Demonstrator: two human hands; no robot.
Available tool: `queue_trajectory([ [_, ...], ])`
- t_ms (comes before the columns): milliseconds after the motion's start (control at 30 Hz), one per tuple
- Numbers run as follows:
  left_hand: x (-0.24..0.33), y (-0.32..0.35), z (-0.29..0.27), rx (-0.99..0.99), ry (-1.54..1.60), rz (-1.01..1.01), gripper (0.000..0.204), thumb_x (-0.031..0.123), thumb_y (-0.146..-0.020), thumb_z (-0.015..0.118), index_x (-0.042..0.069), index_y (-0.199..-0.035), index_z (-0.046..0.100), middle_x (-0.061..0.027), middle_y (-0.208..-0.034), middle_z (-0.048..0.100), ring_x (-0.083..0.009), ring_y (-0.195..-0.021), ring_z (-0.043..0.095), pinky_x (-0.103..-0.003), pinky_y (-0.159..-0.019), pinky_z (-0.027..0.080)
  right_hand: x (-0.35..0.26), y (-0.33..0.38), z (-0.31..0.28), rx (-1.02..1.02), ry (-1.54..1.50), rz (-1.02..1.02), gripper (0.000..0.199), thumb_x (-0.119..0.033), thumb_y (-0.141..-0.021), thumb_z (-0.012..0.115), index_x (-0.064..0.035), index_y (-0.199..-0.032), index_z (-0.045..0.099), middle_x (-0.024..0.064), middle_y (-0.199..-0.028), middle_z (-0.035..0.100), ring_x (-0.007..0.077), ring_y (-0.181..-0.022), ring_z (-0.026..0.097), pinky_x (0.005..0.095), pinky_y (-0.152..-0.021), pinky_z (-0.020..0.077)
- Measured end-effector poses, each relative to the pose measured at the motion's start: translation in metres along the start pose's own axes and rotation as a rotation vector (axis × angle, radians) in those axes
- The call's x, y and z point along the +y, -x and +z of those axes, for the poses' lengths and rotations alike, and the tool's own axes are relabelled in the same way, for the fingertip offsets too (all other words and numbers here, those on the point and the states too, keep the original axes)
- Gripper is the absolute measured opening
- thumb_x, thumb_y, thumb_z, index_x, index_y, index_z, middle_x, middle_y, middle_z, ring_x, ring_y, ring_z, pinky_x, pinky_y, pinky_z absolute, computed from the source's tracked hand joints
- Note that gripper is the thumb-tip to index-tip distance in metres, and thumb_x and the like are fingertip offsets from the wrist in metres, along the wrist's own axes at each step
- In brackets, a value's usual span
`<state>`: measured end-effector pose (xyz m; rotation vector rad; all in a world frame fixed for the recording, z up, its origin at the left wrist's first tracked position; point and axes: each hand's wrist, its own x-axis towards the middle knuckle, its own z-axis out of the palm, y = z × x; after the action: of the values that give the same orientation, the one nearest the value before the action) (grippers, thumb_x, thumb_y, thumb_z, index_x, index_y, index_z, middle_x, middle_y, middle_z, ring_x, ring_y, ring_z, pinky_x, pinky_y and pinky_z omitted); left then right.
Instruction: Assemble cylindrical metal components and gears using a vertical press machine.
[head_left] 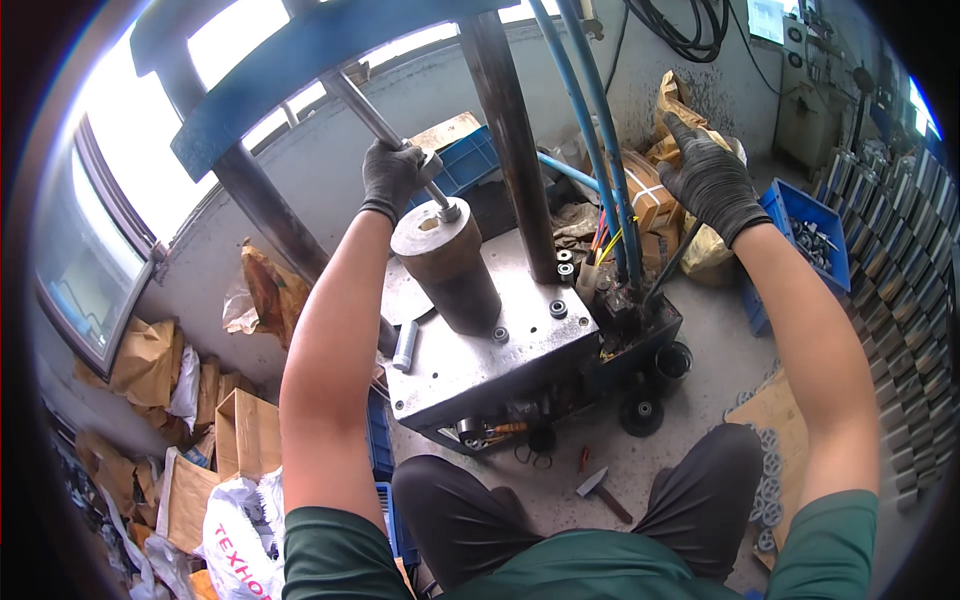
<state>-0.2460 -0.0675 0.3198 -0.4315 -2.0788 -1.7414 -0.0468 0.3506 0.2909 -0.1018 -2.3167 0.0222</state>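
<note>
My left hand [391, 180], in a dark grey glove, closes on a round metal ring [431, 164] beside a slanting steel rod [368, 112]. The rod's lower end meets a small collar [450, 210] on top of a thick steel cylinder [447, 268]. That cylinder stands upright on the metal plate [470, 352] of a press. My right hand [712, 180], also gloved, is raised at the right with its fingers stretched. Close under its wrist rises a black lever [676, 257]; whether they touch is hidden.
Small wheels [558, 309] and a bolt-like steel pin [405, 346] lie on the plate. Dark posts [508, 140] and blue hoses [598, 120] rise around it. A hammer [604, 494] lies on the floor. Blue crate [815, 240] and stacked metal tubes [890, 300] stand right; cartons [247, 435] left.
</note>
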Motion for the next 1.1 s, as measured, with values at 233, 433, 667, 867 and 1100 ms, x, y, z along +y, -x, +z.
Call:
queue_trajectory([
  [233,0.028,-0.005,0.024,-0.063,-0.627,0.106,0.038,0.031,-0.084,0.080,0.002,-0.108,0.074,-0.0169,-0.091,0.078,-0.0328,-0.089,0.077,-0.044,-0.089,0.061,0.002,0.008,-0.010,-0.212,0.053,-0.002,0.031,-0.027,-0.093,0.069,-0.0084,-0.118,0.071,0.0178,-0.101,0.076,0.0351,-0.104,0.072,0.0481,-0.098,0.0538],
  [433,0.026,-0.001,0.020,0.023,-0.650,0.109,0.032,0.025,-0.083,0.079,0.002,-0.105,0.074,-0.0186,-0.093,0.078,-0.0327,-0.091,0.078,-0.042,-0.087,0.061,0.005,0.050,-0.034,-0.066,-0.074,-0.205,0.016,-0.013,-0.094,0.065,-0.0057,-0.108,0.067,0.0194,-0.097,0.072,0.0388,-0.096,0.071,0.0483,-0.088,0.0559],
  [667,0.007,-0.006,0.021,0.037,-0.527,0.077,0.021,0.019,-0.089,0.080,-0.001,-0.096,0.076,-0.0138,-0.087,0.076,-0.0262,-0.081,0.077,-0.037,-0.080,0.063,0.020,0.105,-0.071,-0.139,-0.132,-0.280,0.011,-0.005,-0.091,0.066,-0.0044,-0.102,0.064,0.0196,-0.090,0.067,0.0415,-0.087,0.069,0.0500,-0.078,0.0556],
  [867,0.022,-0.004,0.037,-0.002,-0.831,0.200,0.031,0.023,-0.088,0.071,0.002,-0.110,0.073,-0.0215,-0.100,0.078,-0.0366,-0.099,0.077,-0.044,-0.093,0.061,0.013,0.143,-0.095,-0.358,-0.107,-0.238,0.010,-0.003,-0.089,0.065,-0.0030,-0.098,0.065,0.0203,-0.093,0.067,0.0425,-0.085,0.069,0.0506,-0.076,0.0562],
  [1100,0.040,0.012,0.029,0.057,-0.666,0.077,0.029,0.021,-0.088,0.070,0.003,-0.110,0.073,-0.0215,-0.101,0.079,-0.0362,-0.101,0.077,-0.044,-0.094,0.061,0.000,0.147,-0.096,-0.614,-0.260,-0.441,0.024,-0.001,-0.082,0.064,-0.0051,-0.105,0.072,0.0193,-0.091,0.070,0.0423,-0.080,0.069,0.0508,-0.071,0.0559],
])
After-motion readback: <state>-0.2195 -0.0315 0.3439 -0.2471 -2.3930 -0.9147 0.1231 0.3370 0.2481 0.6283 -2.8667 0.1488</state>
